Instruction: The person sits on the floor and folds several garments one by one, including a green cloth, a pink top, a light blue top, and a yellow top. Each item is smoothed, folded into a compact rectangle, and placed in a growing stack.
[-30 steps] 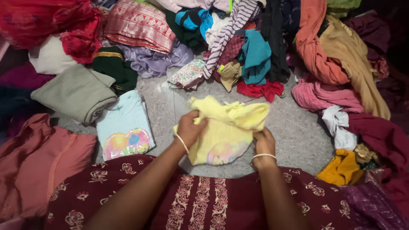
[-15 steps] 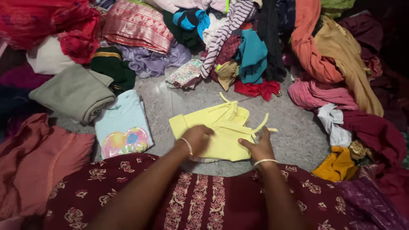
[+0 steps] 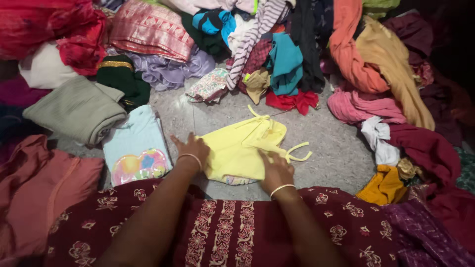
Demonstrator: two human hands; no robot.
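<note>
Yellow garment lies folded flat on the grey floor, at the middle of the bare patch, just ahead of the person's lap. Left hand open, fingers spread, pressing its left edge. Right hand open, palm down on its near right part; grips nothing. Blue shirt folded just left of it. Heaped clothes ring the far edge.

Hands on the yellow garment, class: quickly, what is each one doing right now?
Left hand: open, flat, pressing the left edge of the yellow garment; holding nothing.
Right hand: open, palm down on the garment's lower right part; holding nothing.
</note>
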